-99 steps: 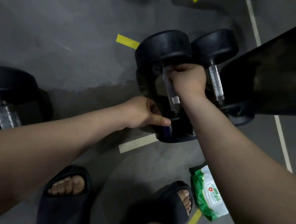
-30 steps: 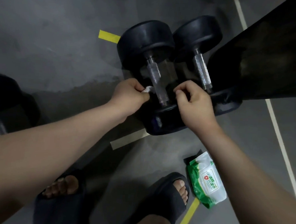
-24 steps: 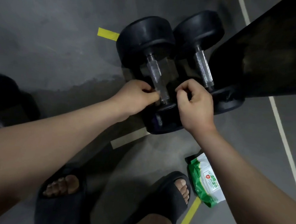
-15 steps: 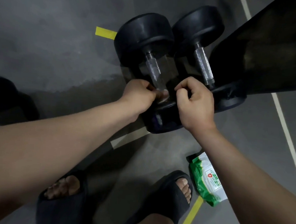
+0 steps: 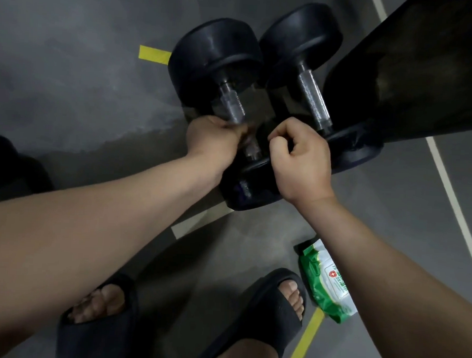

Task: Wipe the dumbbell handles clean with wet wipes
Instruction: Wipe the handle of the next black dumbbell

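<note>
Two black dumbbells lie side by side on the grey floor. My left hand grips the near end of the left dumbbell's metal handle, fingers wrapped round it; no wipe shows from under the hand. My right hand is curled in a loose fist over the near head of that dumbbell, with nothing visible in it. The right dumbbell's handle is bare and untouched. A green and white pack of wet wipes lies on the floor by my right foot.
A dark bench pad slants across the upper right, touching the right dumbbell. Another dumbbell sits at the left edge. My feet in black sandals stand below. Yellow tape and a white line mark the floor.
My right hand left the handle and came down beside it. My left hand, which showed a white wipe a second ago, closed round the handle's near end.
</note>
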Demonstrator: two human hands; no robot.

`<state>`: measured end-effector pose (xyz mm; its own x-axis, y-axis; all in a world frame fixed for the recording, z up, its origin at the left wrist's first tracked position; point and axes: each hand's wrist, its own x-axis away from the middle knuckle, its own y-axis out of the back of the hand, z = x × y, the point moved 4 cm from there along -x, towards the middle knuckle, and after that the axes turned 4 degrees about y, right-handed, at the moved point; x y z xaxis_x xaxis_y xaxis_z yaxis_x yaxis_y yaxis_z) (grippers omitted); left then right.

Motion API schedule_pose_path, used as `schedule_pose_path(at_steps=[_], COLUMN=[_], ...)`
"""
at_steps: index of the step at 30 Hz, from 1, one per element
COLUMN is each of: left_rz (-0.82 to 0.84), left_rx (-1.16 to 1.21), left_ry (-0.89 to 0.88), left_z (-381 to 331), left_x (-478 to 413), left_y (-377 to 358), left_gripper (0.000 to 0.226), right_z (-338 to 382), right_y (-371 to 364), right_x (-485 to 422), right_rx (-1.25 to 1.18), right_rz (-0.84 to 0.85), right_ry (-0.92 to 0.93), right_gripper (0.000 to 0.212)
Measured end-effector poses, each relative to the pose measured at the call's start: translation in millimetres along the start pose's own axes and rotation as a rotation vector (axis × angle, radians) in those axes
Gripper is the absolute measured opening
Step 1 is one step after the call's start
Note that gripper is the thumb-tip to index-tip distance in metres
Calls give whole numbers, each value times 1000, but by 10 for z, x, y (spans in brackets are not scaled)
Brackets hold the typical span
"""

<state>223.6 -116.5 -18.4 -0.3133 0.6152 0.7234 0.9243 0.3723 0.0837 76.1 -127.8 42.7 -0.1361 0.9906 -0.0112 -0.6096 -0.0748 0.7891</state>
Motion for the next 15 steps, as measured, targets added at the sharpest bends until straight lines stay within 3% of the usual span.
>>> schedule_pose_path(at_steps=[3,5,12,15], left_rz=[-143,-193,14,-51], left_rx=[207,226,121,187], left_ry=[2,-8,10,-32], left_z=[-220,-251,72,-20], left_x=[-121,-170,-89,-205], left_y=[15,5,-81,-21], left_gripper=[25,26,20,10], right_z=[1,-2,-8,-11], right_y=[1,-2,-3,-10], right_x=[-1,-2,-13,-18], right_rx=[7,16,30,26], right_rz=[-1,1,13,10], right_ry=[5,14,33,29], right_gripper=[15,15,18,16])
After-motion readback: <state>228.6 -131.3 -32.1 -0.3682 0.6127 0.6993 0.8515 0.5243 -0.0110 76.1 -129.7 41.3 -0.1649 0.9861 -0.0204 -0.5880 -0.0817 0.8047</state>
